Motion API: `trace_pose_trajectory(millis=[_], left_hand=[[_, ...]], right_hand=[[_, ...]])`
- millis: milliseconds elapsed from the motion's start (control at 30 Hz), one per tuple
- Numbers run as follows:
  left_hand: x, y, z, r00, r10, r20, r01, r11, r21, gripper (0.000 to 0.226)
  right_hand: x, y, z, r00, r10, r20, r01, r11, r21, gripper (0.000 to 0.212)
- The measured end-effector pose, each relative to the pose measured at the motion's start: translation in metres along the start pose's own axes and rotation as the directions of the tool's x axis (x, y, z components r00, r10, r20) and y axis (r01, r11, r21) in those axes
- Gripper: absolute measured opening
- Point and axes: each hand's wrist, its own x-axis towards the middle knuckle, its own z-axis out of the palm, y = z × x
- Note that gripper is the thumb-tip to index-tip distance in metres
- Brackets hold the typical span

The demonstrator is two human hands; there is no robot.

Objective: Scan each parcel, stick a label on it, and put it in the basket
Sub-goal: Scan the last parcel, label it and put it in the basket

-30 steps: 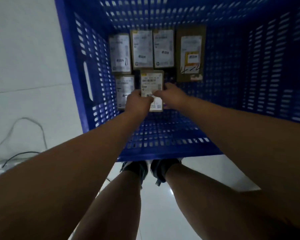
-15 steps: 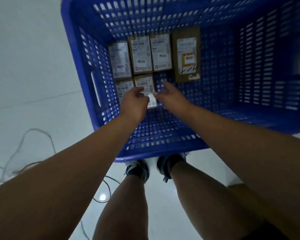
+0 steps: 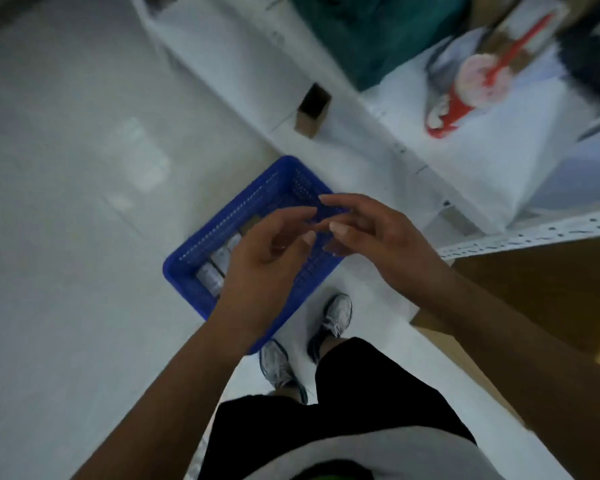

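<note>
**A:** Where are the parcels lying?

**B:** The small white-labelled cardboard parcels (image 3: pixel 219 263) are lying flat in the one blue perforated plastic basket (image 3: pixel 229 211), which is sitting on the pale floor (image 3: pixel 66 237). I am counting three along its left wall, and the hands are hiding the rest.

**A:** And the grip?

**B:** Both are holding nothing. The left hand (image 3: pixel 267 261) and right hand (image 3: pixel 378 237) are hovering above the basket with fingers loose and spread, tips nearly meeting.

**A:** Which step is going on?

**B:** I am judging this as a gap between parcels. The next move is calling for fetching a fresh one to scan. No scanner or labels are showing.

**A:** And around that?

**B:** Two grey trainers (image 3: pixel 274 365) are standing beside the basket. One white metal shelf rack (image 3: pixel 499 242) is running past, with one small brown carton (image 3: pixel 312 110) near it.
</note>
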Motion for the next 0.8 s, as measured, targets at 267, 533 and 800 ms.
trace_pose_trajectory(millis=[267, 533, 800], left_hand=[[-0.058, 0.142, 0.119, 0.928, 0.191, 0.319, -0.226, 0.971, 0.075, 0.026], [-0.123, 0.179, 0.309, 0.77, 0.217, 0.6, -0.314, 0.947, 0.061, 0.025], [-0.206, 0.166, 0.527, 0.706, 0.171, 0.688, -0.319, 0.943, 0.093, 0.026]], right_hand=[[-0.201, -0.045, -0.111, 0.865, -0.076, -0.496, 0.119, 0.991, 0.056, 0.035], [-0.383, 0.003, -0.215, 0.57, -0.07, -0.819, 0.241, 0.967, 0.085, 0.031], [-0.551, 0.077, -0.332, 0.451, 0.016, -0.893, 0.158, 0.983, 0.098, 0.028]])
